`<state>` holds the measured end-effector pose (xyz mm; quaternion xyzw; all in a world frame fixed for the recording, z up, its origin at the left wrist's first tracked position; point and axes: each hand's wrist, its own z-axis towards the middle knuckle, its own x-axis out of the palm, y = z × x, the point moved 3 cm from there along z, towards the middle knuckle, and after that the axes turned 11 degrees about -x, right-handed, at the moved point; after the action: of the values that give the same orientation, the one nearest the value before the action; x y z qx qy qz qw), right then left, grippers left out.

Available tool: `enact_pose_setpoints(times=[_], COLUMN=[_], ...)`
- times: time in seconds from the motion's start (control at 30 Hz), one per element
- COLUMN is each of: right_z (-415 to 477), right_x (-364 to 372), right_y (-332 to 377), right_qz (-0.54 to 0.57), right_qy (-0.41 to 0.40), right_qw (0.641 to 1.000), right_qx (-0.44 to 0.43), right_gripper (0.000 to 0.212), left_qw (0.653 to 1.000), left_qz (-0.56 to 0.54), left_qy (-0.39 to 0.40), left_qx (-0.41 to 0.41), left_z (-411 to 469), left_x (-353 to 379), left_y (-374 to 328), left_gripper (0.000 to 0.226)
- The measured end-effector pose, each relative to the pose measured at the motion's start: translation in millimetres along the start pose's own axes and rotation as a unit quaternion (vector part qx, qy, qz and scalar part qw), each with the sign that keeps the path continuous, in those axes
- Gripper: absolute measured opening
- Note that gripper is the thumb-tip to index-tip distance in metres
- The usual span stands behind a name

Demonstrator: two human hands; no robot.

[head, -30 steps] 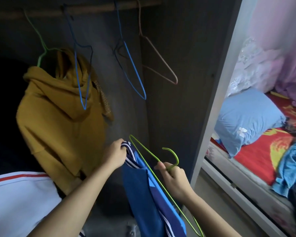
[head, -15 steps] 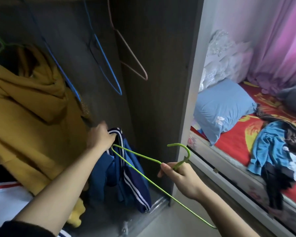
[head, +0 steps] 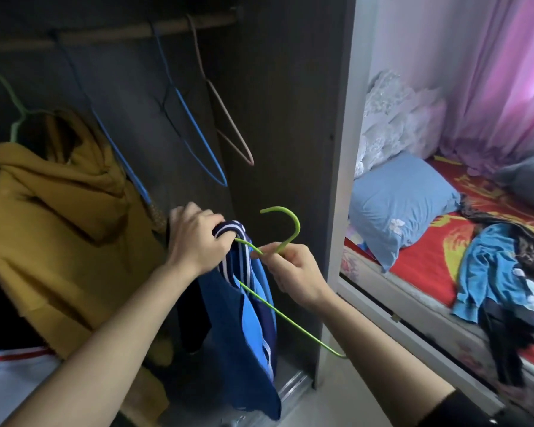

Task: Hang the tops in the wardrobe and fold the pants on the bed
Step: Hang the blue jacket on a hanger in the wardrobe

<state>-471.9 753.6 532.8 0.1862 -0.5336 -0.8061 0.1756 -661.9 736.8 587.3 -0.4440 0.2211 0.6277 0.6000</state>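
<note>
My left hand (head: 195, 241) grips the striped collar of a blue top (head: 247, 328), which hangs down in front of the open wardrobe. Just to its right, my right hand (head: 290, 269) pinches the neck of a green wire hanger (head: 285, 229). One arm of the hanger runs into the top's collar, the other slants down to the right outside the cloth. On the bed (head: 420, 260) at the right lies a heap of clothes (head: 500, 285), light blue and dark.
A mustard hoodie (head: 53, 229) hangs at the left on the wardrobe rail (head: 111, 35). Empty blue hangers (head: 198, 137) and a pink hanger (head: 228, 118) hang from the rail too. The wardrobe side panel (head: 336, 180) stands between the wardrobe and the bed. A blue pillow (head: 401, 204) lies at the bed's head.
My hands have come closer together and risen. The hanger's hook now points up, and one hanger arm has gone into the top's collar.
</note>
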Motion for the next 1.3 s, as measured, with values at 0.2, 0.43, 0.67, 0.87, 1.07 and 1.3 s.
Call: enact_pose_setpoints(times=[0.2, 0.43, 0.67, 0.87, 1.07, 1.3], right_z=[-10, -14, -1, -1, -41, -68], right_x=[-33, -53, -74, -47, -46, -8], right_y=[-8, -31, -7, 9, -20, -101], right_qz=[-0.255, -0.331, -0.361, -0.386, -0.458, -0.352], right_qy=[0.016, -0.039, -0.045, 0.035, -0.258, -0.087], right_qw=[0.961, 0.94, 0.926, 0.907, 0.819, 0.931], right_qx=[-0.103, -0.077, -0.097, -0.166, -0.229, -0.035], right_gripper=[0.033, 0.046, 0.049, 0.039, 0.042, 0.008], left_qw=[0.98, 0.949, 0.824, 0.95, 0.974, 0.965], left_qz=[-0.102, -0.187, -0.447, -0.237, -0.193, -0.229], left_qy=[0.078, 0.178, 0.234, 0.168, -0.011, -0.113], left_qx=[-0.154, -0.181, -0.259, -0.114, -0.118, -0.068], left_z=[5, 4, 12, -3, 0, 13], left_x=[-7, 1, -19, 1, -14, -50], left_y=[20, 6, -27, -51, -43, -45], left_gripper=[0.037, 0.029, 0.024, 0.038, 0.035, 0.047])
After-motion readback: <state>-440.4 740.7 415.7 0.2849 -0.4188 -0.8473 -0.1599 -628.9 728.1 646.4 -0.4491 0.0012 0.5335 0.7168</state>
